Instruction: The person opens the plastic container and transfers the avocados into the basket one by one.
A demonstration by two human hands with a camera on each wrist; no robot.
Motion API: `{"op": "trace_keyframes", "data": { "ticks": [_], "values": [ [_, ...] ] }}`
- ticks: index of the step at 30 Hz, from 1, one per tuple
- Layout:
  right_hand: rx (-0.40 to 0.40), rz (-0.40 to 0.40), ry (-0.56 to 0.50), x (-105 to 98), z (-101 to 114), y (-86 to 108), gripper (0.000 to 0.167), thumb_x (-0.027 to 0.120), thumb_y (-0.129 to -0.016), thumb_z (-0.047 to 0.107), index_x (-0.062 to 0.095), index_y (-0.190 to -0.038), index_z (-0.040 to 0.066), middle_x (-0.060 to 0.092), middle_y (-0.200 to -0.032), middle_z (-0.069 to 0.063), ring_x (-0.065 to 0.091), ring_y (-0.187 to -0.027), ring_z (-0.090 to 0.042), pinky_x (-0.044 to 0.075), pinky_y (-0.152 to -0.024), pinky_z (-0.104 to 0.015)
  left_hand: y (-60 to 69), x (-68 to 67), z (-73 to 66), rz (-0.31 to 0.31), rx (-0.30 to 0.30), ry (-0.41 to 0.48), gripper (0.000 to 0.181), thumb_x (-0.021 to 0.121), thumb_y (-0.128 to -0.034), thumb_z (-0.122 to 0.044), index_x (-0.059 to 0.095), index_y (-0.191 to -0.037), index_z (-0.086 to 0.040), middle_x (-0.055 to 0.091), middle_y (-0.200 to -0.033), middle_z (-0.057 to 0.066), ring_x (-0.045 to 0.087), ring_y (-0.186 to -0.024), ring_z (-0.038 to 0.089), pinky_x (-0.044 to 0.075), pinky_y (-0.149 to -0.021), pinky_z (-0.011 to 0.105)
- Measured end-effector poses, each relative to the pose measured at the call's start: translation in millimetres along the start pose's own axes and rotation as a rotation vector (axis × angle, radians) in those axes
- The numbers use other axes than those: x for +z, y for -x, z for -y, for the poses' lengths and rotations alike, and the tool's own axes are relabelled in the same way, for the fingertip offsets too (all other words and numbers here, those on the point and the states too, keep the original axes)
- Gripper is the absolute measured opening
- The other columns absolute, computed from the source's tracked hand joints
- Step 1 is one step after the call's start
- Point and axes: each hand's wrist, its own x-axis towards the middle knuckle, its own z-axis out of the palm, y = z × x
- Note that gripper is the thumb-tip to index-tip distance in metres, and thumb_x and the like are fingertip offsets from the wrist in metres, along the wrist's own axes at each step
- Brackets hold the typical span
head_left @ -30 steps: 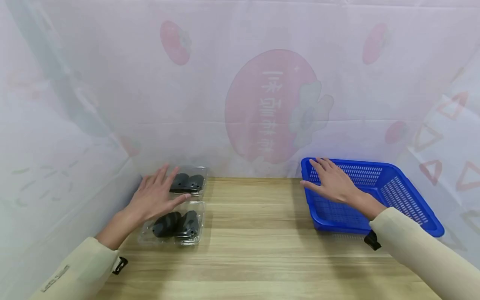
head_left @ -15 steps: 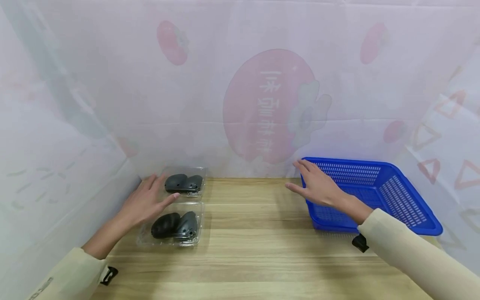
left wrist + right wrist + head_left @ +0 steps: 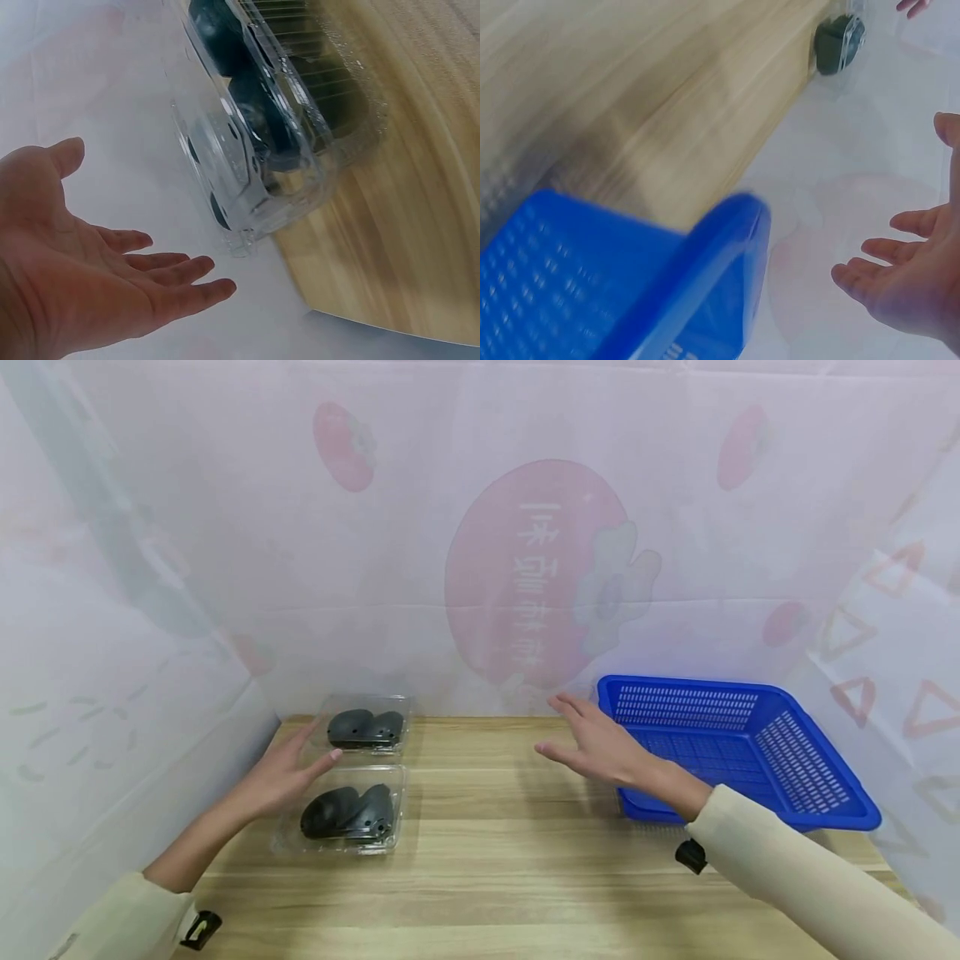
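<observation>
Two clear containers (image 3: pixel 398 802), long axes left to right.

Pale wood tabletop (image 3: pixel 480 860) with three things sitting on it

So the grain's kinda streaky and runs left to right, with some soft shadows on top. Over on the left there's a near box (image 3: pixel 401 810), clear plastic, and a similar far box (image 3: pixel 408 724) just past it, up by the far edge. The blue basket (image 3: pixel 697 682), perforated sides and all, sits on the right, well apart from both.
</observation>
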Motion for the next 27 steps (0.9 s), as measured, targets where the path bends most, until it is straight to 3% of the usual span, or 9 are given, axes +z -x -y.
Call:
{"op": "trace_keyframes", "data": {
  "ticks": [5, 10, 16, 21, 27],
  "values": [
    [-0.013, 0.025, -0.041, 7, 11, -2.7, 0.09, 0.06, -0.102, 0.062, 0.029, -0.167, 0.007, 0.033, -0.169, -0.02, 0.036, -0.154, -0.042, 0.037, -0.119, -0.064, -0.2, -1.8, 6.2, 0.036, -0.042, 0.062, 0.093, 0.049, -0.1106, -0.053, 0.009, -0.165, 0.011, 0.016, -0.164, 0.045, 0.023, -0.146, 0.067, 0.026, -0.112, 0.08],
    [-0.012, 0.054, -0.087, 15, 22, -6.6, 0.088, 0.06, -0.103, 0.059, 0.03, -0.167, 0.005, 0.035, -0.168, -0.022, 0.034, -0.155, -0.042, 0.033, -0.122, -0.062, 4.1, -5.8, 9.9, 0.119, -0.132, 0.13, 0.1, 0.047, -0.1092, -0.059, 0.001, -0.166, 0.009, 0.007, -0.167, 0.042, 0.022, -0.147, 0.066, 0.028, -0.112, 0.08],
    [-0.018, 0.083, -0.117, 25, 33, -11.8, 0.088, 0.06, -0.104, 0.056, 0.029, -0.166, 0.002, 0.035, -0.168, -0.022, 0.03, -0.157, -0.04, 0.027, -0.126, -0.059, 8.5, -6.6, 17.5, 0.175, -0.213, 0.227, 0.104, 0.047, -0.1087, -0.061, -0.007, -0.165, 0.009, -0.002, -0.168, 0.041, 0.011, -0.151, 0.064, 0.023, -0.116, 0.078],
    [-0.007, 0.103, -0.142, 34, 41, -15.2, 0.087, 0.06, -0.104, 0.056, 0.032, -0.165, 0.001, 0.041, -0.166, -0.019, 0.04, -0.153, -0.037, 0.033, -0.124, -0.055, 10.3, -5.5, 23.7, 0.19, -0.239, 0.303, 0.103, 0.048, -0.11, -0.056, -0.009, -0.164, 0.01, -0.002, -0.166, 0.044, 0.008, -0.152, 0.064, 0.022, -0.117, 0.077],
    [0.033, 0.145, -0.27, 49, 49, -19.6, 0.085, 0.061, -0.104, 0.054, 0.033, -0.165, 0.002, 0.044, -0.164, -0.019, 0.052, -0.144, -0.037, 0.048, -0.113, -0.054, 11.8, -4.4, 29.2, 0.248, -0.276, 0.411, 0.102, 0.048, -0.1107, -0.054, -0.013, -0.163, 0.009, -0.005, -0.166, 0.043, 0.004, -0.152, 0.064, 0.025, -0.117, 0.076]
  ]
}}
